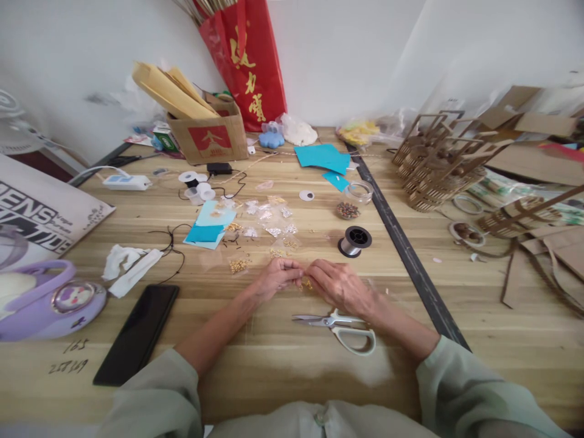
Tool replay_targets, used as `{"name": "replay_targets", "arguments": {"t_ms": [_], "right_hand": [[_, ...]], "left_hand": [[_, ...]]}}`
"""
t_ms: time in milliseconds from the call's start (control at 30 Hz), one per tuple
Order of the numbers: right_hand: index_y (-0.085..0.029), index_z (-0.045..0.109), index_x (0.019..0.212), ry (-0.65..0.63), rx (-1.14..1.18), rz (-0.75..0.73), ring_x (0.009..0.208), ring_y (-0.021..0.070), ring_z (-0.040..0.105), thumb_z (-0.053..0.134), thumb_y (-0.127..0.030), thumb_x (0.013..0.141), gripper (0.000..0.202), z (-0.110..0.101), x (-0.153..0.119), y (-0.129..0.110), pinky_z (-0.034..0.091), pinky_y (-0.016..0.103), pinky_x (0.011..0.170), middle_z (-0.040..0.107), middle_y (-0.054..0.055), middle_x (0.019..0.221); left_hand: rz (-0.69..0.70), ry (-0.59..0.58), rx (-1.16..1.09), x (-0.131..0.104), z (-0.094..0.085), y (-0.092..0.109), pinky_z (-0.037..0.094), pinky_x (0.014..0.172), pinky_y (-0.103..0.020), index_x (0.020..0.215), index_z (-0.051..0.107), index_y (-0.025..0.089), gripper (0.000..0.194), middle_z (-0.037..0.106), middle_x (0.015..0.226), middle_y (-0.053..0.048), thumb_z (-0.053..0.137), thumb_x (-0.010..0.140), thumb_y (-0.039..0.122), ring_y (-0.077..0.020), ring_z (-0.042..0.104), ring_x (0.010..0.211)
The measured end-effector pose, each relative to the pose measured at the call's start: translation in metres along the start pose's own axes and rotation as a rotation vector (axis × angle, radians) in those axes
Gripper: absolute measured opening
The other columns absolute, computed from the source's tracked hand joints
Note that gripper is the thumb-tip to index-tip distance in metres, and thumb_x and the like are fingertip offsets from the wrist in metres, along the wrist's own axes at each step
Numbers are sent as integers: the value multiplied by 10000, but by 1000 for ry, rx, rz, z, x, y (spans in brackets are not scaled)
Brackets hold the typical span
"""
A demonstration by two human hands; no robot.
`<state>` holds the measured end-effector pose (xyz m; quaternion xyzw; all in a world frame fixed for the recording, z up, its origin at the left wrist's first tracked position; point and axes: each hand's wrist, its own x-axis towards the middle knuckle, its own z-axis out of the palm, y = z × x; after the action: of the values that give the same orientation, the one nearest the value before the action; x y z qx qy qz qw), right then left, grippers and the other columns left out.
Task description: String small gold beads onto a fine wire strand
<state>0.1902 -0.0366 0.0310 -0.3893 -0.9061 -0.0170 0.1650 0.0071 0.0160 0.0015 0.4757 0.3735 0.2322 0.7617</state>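
Note:
My left hand [280, 275] and my right hand [340, 285] meet over the wooden table, both closed in a pinch with fingertips nearly touching. What they grip is too small to make out. Small gold-coloured pieces [307, 285] show just beneath the fingertips; whether they are held or lie on the wood I cannot tell. Below my right hand lie white-handled scissors [340, 328], blades pointing left. A spool of fine wire [354, 242] stands beyond it. Small gold beads [238, 266] are heaped beyond my left hand, near several little clear bags [274, 219] of findings.
A black phone [137, 334] and a purple container [50, 298] are at the left. Blue cards [207, 231] lie mid-table, and a dish of mixed beads [348, 210] sits behind the spool. Woven bamboo baskets [424, 176] crowd the right, beyond a dark strip [410, 261].

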Motion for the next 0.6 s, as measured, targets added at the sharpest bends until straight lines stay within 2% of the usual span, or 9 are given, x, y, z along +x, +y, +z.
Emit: {"name": "replay_targets", "arguments": {"t_ms": [167,367,600], "right_hand": [[-127,543,951,-26,-22,-43,721,166,546,377,-103,926,169,0,0,-2,378,270,589,592,73,829],[-134,546,935,-13,-42,-30,716,158,539,367,-131,941,179,3,-1,1,378,270,589,583,66,821],[-130,546,956,-21,-35,2,730,159,557,365,-162,949,184,-1,1,1,376,260,592,583,65,815]], "left_hand": [[-10,13,8,0,1,1,101,395,-211,731,638,81,412,573,518,2,780,566,431,-20,302,365],[8,40,36,1,1,1,104,387,-208,728,637,83,435,563,505,11,786,545,449,-14,283,355],[41,50,82,2,0,0,129,381,-202,754,646,90,376,575,515,17,750,589,412,-16,278,349]]}}
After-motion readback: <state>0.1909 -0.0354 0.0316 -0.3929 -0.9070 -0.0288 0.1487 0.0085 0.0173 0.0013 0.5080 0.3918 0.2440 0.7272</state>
